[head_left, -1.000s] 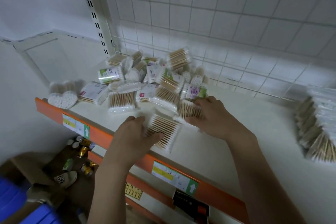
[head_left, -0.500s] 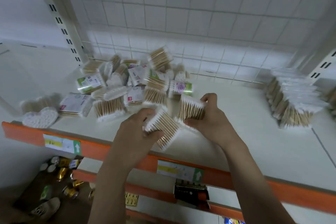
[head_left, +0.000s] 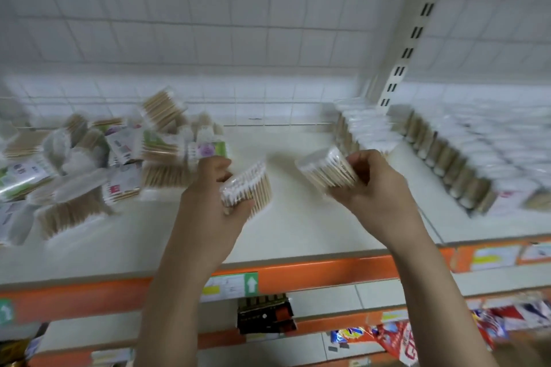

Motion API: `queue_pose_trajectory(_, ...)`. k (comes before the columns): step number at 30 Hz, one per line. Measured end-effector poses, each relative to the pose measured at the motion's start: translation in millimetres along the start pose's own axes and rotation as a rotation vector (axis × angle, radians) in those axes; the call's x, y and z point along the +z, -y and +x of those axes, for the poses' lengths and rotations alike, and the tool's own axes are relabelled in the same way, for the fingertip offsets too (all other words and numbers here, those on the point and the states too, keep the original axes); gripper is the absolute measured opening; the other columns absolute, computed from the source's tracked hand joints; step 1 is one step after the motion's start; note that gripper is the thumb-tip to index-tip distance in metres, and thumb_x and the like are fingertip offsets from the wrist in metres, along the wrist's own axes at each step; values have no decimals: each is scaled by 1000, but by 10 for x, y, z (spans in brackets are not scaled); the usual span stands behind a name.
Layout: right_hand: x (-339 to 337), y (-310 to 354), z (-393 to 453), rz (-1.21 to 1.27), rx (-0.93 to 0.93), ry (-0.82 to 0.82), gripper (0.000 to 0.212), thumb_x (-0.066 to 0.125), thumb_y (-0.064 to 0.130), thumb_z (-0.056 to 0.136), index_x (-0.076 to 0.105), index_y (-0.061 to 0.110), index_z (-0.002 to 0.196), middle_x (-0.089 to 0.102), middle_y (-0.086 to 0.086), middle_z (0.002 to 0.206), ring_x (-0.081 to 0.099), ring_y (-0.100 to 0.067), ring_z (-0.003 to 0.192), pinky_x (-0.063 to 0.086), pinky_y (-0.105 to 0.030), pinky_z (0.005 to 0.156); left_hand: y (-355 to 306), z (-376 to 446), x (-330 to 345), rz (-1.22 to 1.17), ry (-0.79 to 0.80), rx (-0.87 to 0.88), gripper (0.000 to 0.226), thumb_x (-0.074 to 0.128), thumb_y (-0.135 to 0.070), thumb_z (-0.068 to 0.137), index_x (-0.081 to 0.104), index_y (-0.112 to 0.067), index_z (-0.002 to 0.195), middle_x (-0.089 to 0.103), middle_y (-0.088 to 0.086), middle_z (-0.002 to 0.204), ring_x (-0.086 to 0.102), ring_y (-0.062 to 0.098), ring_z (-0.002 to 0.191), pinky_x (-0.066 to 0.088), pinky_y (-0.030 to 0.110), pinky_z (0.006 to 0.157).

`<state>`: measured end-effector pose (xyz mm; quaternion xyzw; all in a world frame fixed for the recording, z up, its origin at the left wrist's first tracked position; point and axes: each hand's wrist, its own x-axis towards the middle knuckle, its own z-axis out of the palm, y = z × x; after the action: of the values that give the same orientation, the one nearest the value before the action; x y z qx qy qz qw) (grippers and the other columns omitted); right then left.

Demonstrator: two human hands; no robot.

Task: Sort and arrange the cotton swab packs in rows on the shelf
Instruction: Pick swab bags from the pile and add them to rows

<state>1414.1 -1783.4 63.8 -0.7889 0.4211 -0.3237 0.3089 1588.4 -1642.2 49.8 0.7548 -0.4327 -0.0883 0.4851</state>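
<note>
My left hand [head_left: 208, 211] grips a clear pack of wooden cotton swabs [head_left: 253, 188] above the white shelf [head_left: 298, 217]. My right hand [head_left: 378, 191] grips a second swab pack [head_left: 325, 168], held a little higher and to the right. A loose heap of mixed swab packs [head_left: 98, 158] lies at the shelf's left. Upright packs stand in a neat row [head_left: 360, 131] at the back right, near my right hand. The frame is blurred by motion.
More packs stand in long rows [head_left: 465, 164] on the neighbouring shelf section, past a slotted upright post [head_left: 408, 48]. A wire grid backs the shelf. An orange front rail [head_left: 313, 274] carries price labels. Lower shelves hold colourful packets [head_left: 402, 337].
Both hands lifted their swab packs off the shelf beside the heap and carried them right. The view swung right, bringing the neat rows closer.
</note>
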Motion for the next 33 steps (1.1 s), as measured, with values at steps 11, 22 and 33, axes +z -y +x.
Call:
queue_pose_trajectory(11,-697,-538,137,-101,-82,-103,26,69,10,74,62,26,92,64,15,84,55,-2,77,36,-2,62,-396,116,720,119,-3,74,41,74,-12,76,47,-17,107,48,-10,100,48,9,90,36,21,73)
queue_pose_trajectory(22,-832,-777,475,-258,-269,114,24,68,2,75,63,13,96,64,-2,89,59,-22,82,37,-23,65,-590,119,1064,188,-30,71,40,72,-9,77,58,-19,113,62,-6,105,58,14,94,47,30,84)
queue_pose_trajectory(33,-686,-845,733,-313,-374,218,36,74,3,72,69,17,105,61,-4,103,51,-30,102,41,-46,89,-530,3,963,212,-91,-3,36,75,-8,73,63,-23,104,62,-15,89,59,4,79,48,16,74)
